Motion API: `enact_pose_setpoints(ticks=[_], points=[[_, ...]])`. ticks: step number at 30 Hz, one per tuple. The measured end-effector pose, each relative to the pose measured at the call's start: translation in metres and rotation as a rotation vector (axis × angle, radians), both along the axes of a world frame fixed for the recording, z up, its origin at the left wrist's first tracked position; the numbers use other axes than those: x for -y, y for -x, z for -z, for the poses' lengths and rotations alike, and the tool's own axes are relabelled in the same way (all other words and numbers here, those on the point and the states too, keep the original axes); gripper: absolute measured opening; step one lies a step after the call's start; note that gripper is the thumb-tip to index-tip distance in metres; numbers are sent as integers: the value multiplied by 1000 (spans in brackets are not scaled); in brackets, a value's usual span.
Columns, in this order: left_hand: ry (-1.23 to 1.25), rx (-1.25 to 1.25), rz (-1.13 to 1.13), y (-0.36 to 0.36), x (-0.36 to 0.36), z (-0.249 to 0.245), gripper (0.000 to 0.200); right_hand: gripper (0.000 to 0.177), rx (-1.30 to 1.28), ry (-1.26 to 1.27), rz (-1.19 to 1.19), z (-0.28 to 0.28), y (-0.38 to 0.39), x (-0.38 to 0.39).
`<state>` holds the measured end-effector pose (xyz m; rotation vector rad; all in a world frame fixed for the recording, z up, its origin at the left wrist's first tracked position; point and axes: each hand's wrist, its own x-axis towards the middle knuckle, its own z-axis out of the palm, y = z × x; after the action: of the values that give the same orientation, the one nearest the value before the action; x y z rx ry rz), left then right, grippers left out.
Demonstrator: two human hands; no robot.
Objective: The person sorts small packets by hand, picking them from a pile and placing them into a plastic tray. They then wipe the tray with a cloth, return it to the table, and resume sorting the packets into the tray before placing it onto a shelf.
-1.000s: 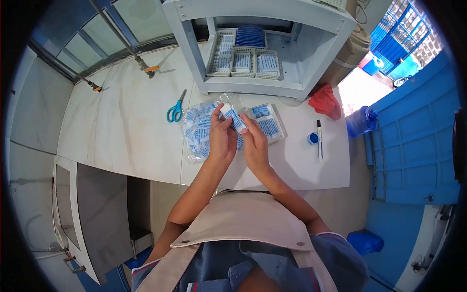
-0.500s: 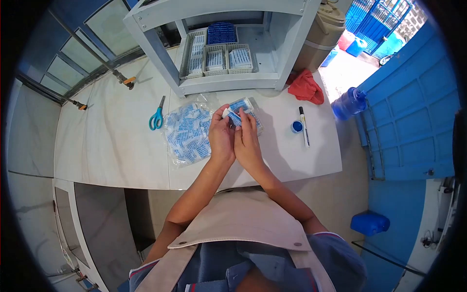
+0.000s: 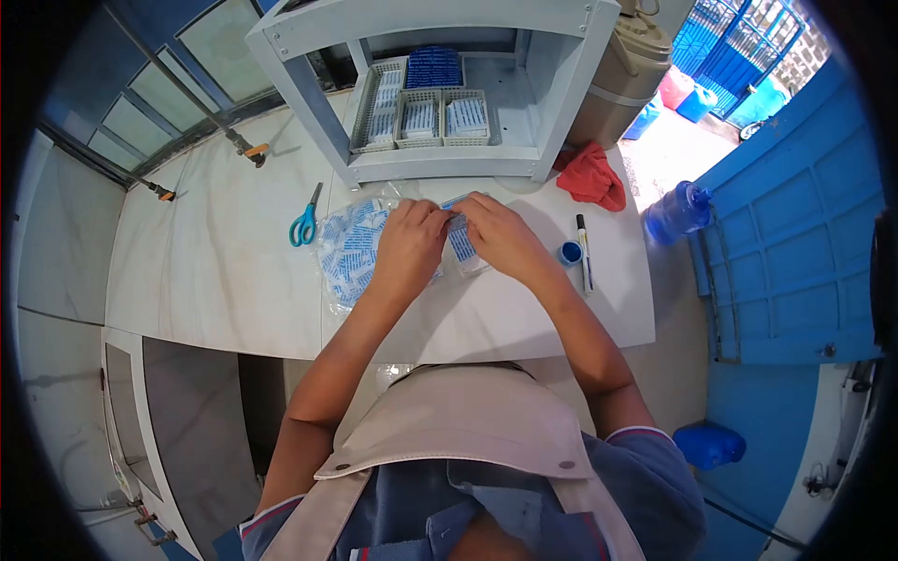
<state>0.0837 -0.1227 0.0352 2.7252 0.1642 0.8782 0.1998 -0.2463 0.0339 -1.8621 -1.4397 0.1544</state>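
Note:
My left hand (image 3: 409,245) is closed, knuckles up, with its fingertips pinched together. My right hand (image 3: 503,236) is closed too, and its fingertips meet the left ones; whatever they pinch is hidden by the fingers. Just below the meeting point lies a clear plastic pack (image 3: 466,252) with blue-and-white printed contents, partly covered by my hands. Left of my left hand, and partly under it, a larger clear bag of blue-printed white sachets (image 3: 348,245) rests on the table. Teal-handled scissors (image 3: 304,224) lie beyond that bag.
On the white table (image 3: 224,280), a marker (image 3: 585,254) lies beside a small blue cap (image 3: 570,252). A red cloth (image 3: 591,178) sits by a beige dispenser (image 3: 625,79). Behind, a grey shelf (image 3: 440,168) holds baskets (image 3: 418,117) of packets. A blue water bottle (image 3: 678,212) stands right.
Both hands have turned from palms up around small blue-and-white packets to knuckles up. My elbows have spread apart, and my fingertips now meet over the clear pack.

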Motion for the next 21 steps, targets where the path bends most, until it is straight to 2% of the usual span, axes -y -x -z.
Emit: enact_pose_setpoints(ticks=[2,6,8,9,10,11,16,21], points=[[-82,36,-33,-6,-4,-5,12,23,-92,33,17,-4,-6,-5],[6,-35,-23,-18,-17,-1,8,27,-166,47,0,-2,-18,-12],[29,-65,-41,-23,-29,6,8,29,-269,-129,15,6,-27,-13],[182,7,-139,-25,-35,10,9,29,-271,-130,17,20,-33,-13],[336,78,-237,-26,-38,12,10,30,-59,-105,31,36,-39,-14],[338,74,-235,-29,-39,16,10,32,152,-77,45,53,-45,-14],[626,53,-286,-41,-39,34,14,31,308,-30,110,63,-33,-17],[651,20,-243,-48,-44,44,15,25,406,-65,130,65,-34,-20]])
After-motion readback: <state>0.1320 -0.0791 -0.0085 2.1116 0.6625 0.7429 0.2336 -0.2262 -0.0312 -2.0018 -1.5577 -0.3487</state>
